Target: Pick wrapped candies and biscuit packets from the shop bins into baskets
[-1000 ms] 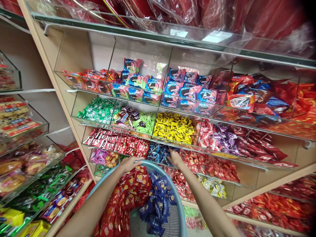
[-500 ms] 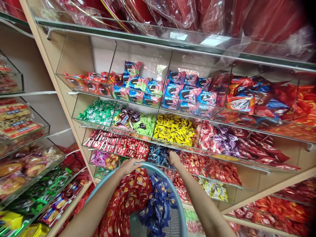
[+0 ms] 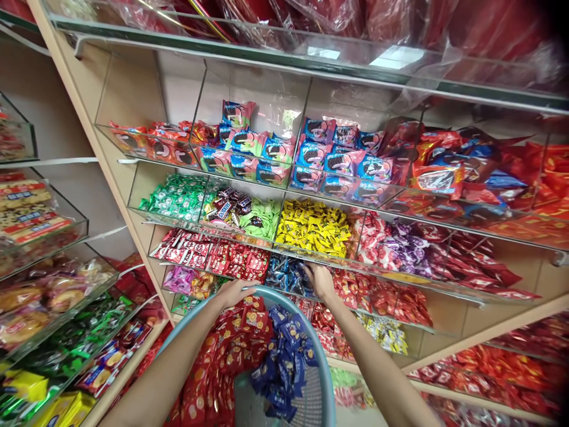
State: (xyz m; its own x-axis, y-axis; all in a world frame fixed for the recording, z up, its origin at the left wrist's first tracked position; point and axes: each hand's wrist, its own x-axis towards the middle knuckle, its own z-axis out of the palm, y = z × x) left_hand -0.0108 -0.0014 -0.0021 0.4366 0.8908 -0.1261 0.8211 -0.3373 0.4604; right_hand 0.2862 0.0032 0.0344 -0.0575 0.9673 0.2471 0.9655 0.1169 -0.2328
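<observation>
A round blue-green basket (image 3: 328,379) stands low in the middle, holding red packets (image 3: 213,370) on its left side and dark blue packets (image 3: 288,362) on its right. My left hand (image 3: 237,292) rests on the basket's far rim, its fingers along the edge. Beyond the rim, my right hand (image 3: 319,280) reaches into a shelf compartment of dark blue wrapped sweets (image 3: 288,276). Its fingertips are partly hidden among the wrappers, and whether they hold any cannot be made out.
Clear-fronted shelves rise ahead, with yellow sweets (image 3: 313,228), green sweets (image 3: 175,197) and blue cookie packs (image 3: 311,155). A wooden upright (image 3: 95,154) separates more snack shelves at left. Plastic-wrapped red goods (image 3: 329,18) fill the top shelf.
My right hand has moved slightly right within the blue sweets, with more of its back showing. The left hand stays at the rim. The view has shifted a little.
</observation>
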